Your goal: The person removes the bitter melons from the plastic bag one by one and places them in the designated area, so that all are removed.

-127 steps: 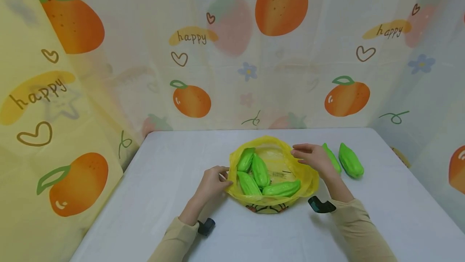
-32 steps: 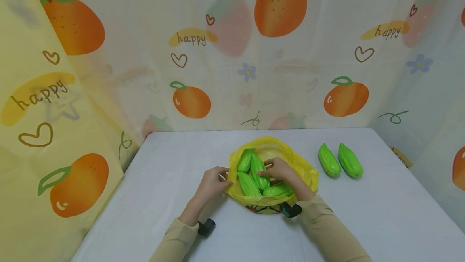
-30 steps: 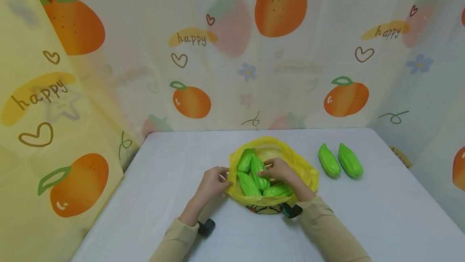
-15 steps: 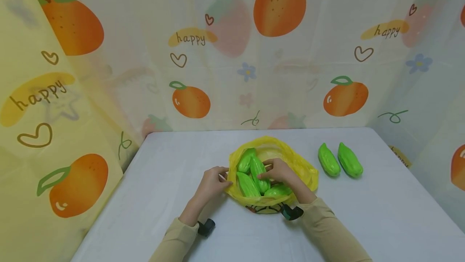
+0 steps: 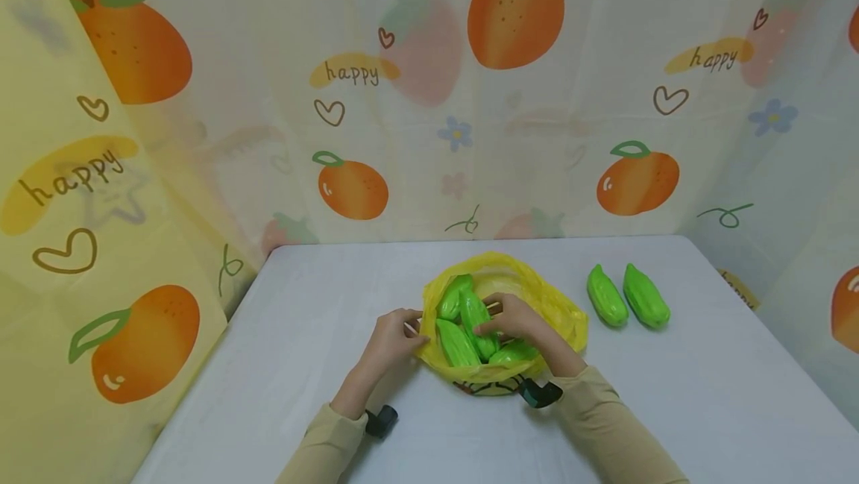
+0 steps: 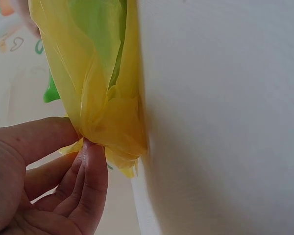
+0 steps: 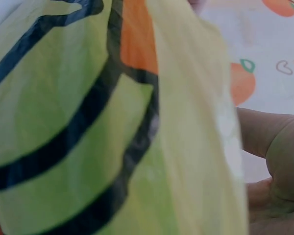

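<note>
Since the earliest frame, we see the right hand (image 5: 520,318) has moved from the far-right rim of the yellow bag (image 5: 562,318) down into its mouth; its thumb and fingers now pinch the middle green gourd (image 5: 475,320), though the bag hides the fingertips from the right wrist camera; we see the left hand (image 5: 392,336) pinching the bag's left rim between thumb and fingers; three other gourds (image 5: 458,344) lie around the middle one inside the bag; two loose gourds (image 5: 607,296) rest side by side on the white table (image 5: 322,290), right of the bag.
</note>
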A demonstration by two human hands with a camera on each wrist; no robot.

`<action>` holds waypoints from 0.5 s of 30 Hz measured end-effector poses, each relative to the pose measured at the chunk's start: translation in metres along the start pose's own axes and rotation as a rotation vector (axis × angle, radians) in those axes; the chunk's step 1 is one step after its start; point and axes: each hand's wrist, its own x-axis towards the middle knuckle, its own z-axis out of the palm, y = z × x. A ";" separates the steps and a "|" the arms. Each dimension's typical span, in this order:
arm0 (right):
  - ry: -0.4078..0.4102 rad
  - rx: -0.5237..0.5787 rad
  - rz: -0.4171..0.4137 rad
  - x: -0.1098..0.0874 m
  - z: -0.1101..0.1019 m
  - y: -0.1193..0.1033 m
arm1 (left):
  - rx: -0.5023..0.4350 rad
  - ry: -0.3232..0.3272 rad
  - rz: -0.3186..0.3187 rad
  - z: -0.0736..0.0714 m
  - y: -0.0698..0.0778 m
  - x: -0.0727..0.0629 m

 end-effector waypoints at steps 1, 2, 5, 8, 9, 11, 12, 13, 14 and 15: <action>-0.001 0.005 -0.003 0.000 0.000 0.000 | 0.001 0.000 0.002 0.000 0.000 0.000; -0.004 0.005 -0.011 0.000 -0.001 0.000 | 0.001 0.001 0.002 0.000 0.000 0.000; -0.003 0.028 -0.019 -0.001 -0.002 0.000 | -0.002 0.005 0.008 0.000 0.000 0.000; 0.006 0.034 -0.030 -0.002 -0.004 -0.001 | 0.003 0.008 0.014 0.000 0.000 0.000; 0.012 0.043 -0.027 -0.002 -0.004 -0.001 | 0.005 0.009 0.016 0.000 0.000 0.000; 0.016 0.038 -0.042 -0.003 -0.006 0.000 | 0.010 0.010 0.018 0.000 0.000 0.000; 0.020 0.037 -0.050 -0.003 -0.007 0.000 | 0.012 0.009 0.018 0.000 0.000 0.000; 0.025 0.039 -0.057 -0.003 -0.008 0.000 | 0.011 0.010 0.019 0.000 0.000 0.000; 0.025 0.038 -0.067 -0.003 -0.010 0.000 | 0.010 0.010 0.017 0.001 0.000 0.000; 0.027 0.037 -0.077 -0.004 -0.011 0.000 | 0.007 0.010 0.014 0.001 0.000 0.001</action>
